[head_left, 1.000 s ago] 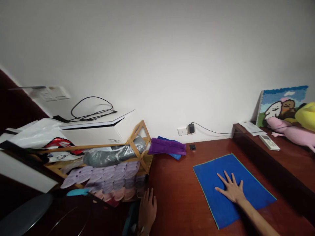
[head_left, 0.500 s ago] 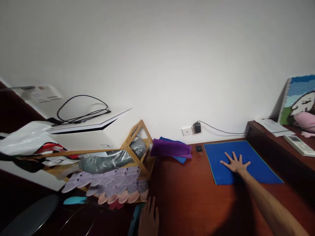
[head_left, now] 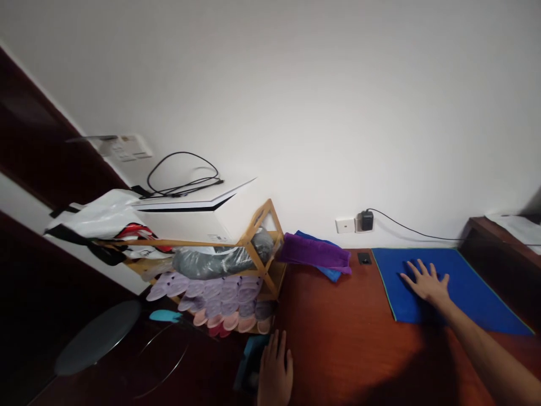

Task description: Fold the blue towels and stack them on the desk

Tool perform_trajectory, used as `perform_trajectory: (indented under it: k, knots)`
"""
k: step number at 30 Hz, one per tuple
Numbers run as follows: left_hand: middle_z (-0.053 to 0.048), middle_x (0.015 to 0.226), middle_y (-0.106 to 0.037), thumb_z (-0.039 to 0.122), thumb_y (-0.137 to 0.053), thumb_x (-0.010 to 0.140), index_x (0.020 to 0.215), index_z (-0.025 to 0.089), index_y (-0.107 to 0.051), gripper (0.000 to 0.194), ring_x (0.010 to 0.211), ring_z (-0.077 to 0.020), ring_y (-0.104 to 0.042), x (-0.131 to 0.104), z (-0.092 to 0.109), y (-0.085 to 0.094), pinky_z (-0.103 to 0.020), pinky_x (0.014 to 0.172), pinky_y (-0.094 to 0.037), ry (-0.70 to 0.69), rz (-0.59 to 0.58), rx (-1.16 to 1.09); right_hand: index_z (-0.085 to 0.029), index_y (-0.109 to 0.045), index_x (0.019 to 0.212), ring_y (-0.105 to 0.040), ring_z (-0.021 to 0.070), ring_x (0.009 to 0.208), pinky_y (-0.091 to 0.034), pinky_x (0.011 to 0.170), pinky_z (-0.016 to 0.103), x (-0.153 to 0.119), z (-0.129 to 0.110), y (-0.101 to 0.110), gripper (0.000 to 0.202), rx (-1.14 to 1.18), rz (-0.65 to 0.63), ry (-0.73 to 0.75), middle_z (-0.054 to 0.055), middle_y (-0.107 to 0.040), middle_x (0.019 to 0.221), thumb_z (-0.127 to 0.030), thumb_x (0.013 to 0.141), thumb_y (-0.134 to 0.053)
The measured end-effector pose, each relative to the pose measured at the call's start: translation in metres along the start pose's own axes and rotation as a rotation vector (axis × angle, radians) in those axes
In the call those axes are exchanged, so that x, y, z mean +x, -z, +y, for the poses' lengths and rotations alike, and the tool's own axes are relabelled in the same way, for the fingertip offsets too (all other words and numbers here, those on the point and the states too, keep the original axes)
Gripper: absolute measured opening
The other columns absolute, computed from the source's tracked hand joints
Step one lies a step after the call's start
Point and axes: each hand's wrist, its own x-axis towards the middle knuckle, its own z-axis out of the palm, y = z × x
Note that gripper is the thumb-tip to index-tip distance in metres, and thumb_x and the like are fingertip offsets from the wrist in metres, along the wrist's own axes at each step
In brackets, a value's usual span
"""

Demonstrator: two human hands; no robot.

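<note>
A blue cloth (head_left: 473,299) with a thin green edge lies spread flat on the reddish-brown tabletop (head_left: 333,327). My right hand (head_left: 429,286) rests palm down on it, fingers spread, holding nothing. My left hand (head_left: 275,369) lies near the table's left edge with fingers stretched out and nothing in them; beside it is a dark teal object (head_left: 248,361) whose kind I cannot make out. Against the wall, a folded purple cloth (head_left: 316,252) sits on top of another blue cloth (head_left: 332,274).
Left of the table stands a wooden rack (head_left: 270,254) with several slippers (head_left: 211,296), a plastic-wrapped grey bundle (head_left: 224,262) and a white box (head_left: 190,225). A plugged-in black adapter (head_left: 367,220) trails a cable towards the raised ledge (head_left: 486,242) at right.
The view has turned left, so the rack, table and cloths sit further right in the picture. Both hands stay flat and open, the right one still on the blue cloth.
</note>
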Motion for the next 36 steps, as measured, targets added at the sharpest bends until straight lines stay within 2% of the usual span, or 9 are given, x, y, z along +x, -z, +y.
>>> perform_trajectory:
  k: [4, 8, 11, 16, 22, 26, 30, 33, 36]
  knots:
    - [-0.007, 0.16, -0.058, 0.026, -0.043, 0.101, 0.153, 0.025, -0.058, 0.054, 0.146, -0.0302, -0.056, -0.002, 0.003, 0.0, -0.053, 0.12, -0.049, 0.022, -0.014, -0.009, -0.02, -0.072, 0.134, -0.06, 0.0319, 0.13, -0.044, 0.112, 0.045, -0.018, -0.1, 0.021, 0.052, 0.083, 0.066, 0.432, 0.017, -0.068, 0.142, -0.035, 0.104, -0.031]
    - [-0.008, 0.163, -0.054, 0.026, -0.043, 0.102, 0.156, 0.024, -0.055, 0.055, 0.151, -0.0297, -0.05, -0.005, 0.007, 0.004, -0.052, 0.123, -0.046, 0.045, -0.043, -0.006, -0.025, -0.068, 0.137, -0.062, 0.0227, 0.127, -0.046, 0.107, 0.031, -0.033, -0.199, 0.019, 0.041, 0.106, -0.02, 0.627, 0.009, -0.069, 0.14, -0.033, 0.102, -0.047]
    - [-0.008, 0.165, -0.052, 0.025, -0.043, 0.102, 0.158, 0.023, -0.052, 0.056, 0.152, -0.0287, -0.048, -0.007, 0.01, 0.005, -0.052, 0.124, -0.045, 0.064, -0.052, -0.004, -0.02, -0.07, 0.13, -0.066, 0.0242, 0.121, -0.049, 0.101, 0.032, -0.038, -0.234, 0.021, 0.035, 0.091, -0.06, 0.622, 0.014, -0.07, 0.137, -0.024, 0.098, -0.056]
    - [-0.008, 0.165, -0.052, 0.021, -0.044, 0.1, 0.158, 0.023, -0.052, 0.059, 0.152, -0.0271, -0.049, -0.008, 0.012, 0.006, -0.05, 0.125, -0.044, 0.065, -0.042, 0.0, -0.022, -0.075, 0.107, -0.072, 0.0231, 0.104, -0.051, 0.086, 0.03, -0.031, -0.242, 0.068, 0.016, 0.117, -0.072, 0.576, 0.009, -0.079, 0.113, -0.027, 0.095, -0.065]
    - [-0.011, 0.164, -0.053, 0.02, -0.042, 0.099, 0.157, 0.019, -0.054, 0.059, 0.152, -0.0274, -0.048, -0.007, 0.015, 0.01, -0.051, 0.125, -0.042, 0.059, -0.063, -0.003, -0.018, -0.066, 0.12, -0.071, 0.0256, 0.107, -0.05, 0.09, 0.034, -0.042, -0.279, 0.197, 0.04, 0.276, 0.2, 0.5, 0.016, -0.076, 0.117, -0.045, 0.11, -0.039]
    - [-0.013, 0.159, -0.059, 0.019, -0.046, 0.096, 0.151, 0.018, -0.061, 0.057, 0.149, -0.0297, -0.051, 0.0, 0.015, 0.021, -0.053, 0.124, -0.043, 0.063, -0.057, -0.024, -0.02, -0.059, 0.123, -0.073, 0.0229, 0.087, -0.052, 0.081, 0.033, -0.093, -0.285, 0.304, 0.044, 0.516, 0.359, 0.493, 0.009, -0.078, 0.098, -0.054, 0.11, -0.035]
    - [-0.012, 0.143, -0.07, 0.021, -0.047, 0.098, 0.141, 0.02, -0.069, 0.048, 0.137, -0.0277, -0.061, 0.003, 0.025, 0.049, -0.05, 0.121, -0.045, -0.014, 0.004, -0.141, -0.023, -0.058, 0.099, -0.061, 0.0137, 0.052, -0.049, 0.062, 0.027, -0.167, -0.253, 0.385, 0.024, 0.821, 0.295, 0.573, -0.005, -0.067, 0.063, -0.047, 0.1, -0.059]
    - [-0.012, 0.142, -0.069, 0.032, -0.045, 0.104, 0.145, 0.02, -0.065, 0.046, 0.133, -0.0257, -0.063, -0.008, 0.059, 0.065, -0.043, 0.115, -0.05, -0.035, -0.023, -0.287, -0.023, -0.055, 0.093, -0.056, 0.0113, 0.045, -0.047, 0.053, 0.024, -0.217, -0.22, 0.414, 0.025, 0.909, 0.244, 0.601, -0.007, -0.062, 0.055, -0.045, 0.095, -0.067]
    - [-0.014, 0.15, -0.064, 0.048, -0.055, 0.1, 0.15, 0.021, -0.059, 0.058, 0.14, -0.0297, -0.058, -0.035, 0.116, 0.066, -0.044, 0.117, -0.048, -0.11, -0.158, -0.385, -0.023, -0.053, 0.096, -0.06, 0.013, 0.047, -0.049, 0.051, 0.025, -0.254, -0.188, 0.419, 0.032, 0.993, 0.201, 0.616, -0.006, -0.063, 0.057, -0.052, 0.096, -0.066]
